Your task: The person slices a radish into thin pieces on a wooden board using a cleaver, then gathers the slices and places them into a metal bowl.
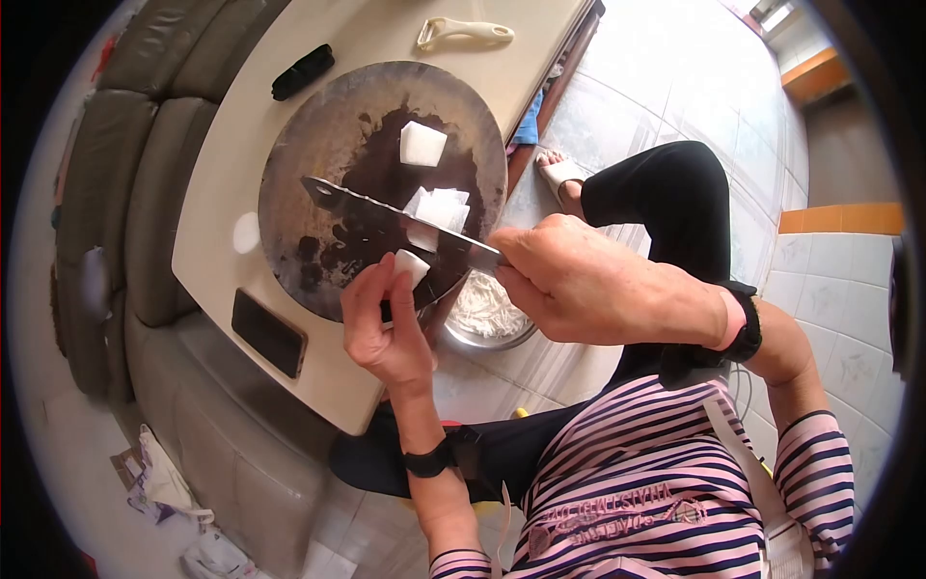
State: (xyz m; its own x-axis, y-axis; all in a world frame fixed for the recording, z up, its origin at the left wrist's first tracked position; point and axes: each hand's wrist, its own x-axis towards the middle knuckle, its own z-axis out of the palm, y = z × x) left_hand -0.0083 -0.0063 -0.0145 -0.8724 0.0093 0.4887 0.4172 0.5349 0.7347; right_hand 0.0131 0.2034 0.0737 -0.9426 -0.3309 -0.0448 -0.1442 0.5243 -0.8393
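My right hand (569, 280) is closed round the handle of a kitchen knife (362, 206), its blade stretching left over a round, dark-stained chopping board (299, 145). In my left hand (386, 323), thumb and fingers pinch a small white radish piece (413, 267) near the board's front edge, just below the blade. Thin white radish slices (442, 206) lie stacked on the board close to the blade, which partly covers them. Farther back on the board rests a thick white radish chunk (422, 144).
A peeler (465, 33) and a black object (303, 71) lie at the table's far end. A phone (268, 333) and a white round piece (246, 233) sit left of the board. Below the table edge stands a metal bowl (490, 340) of white shreds. A sofa (154, 193) borders the left.
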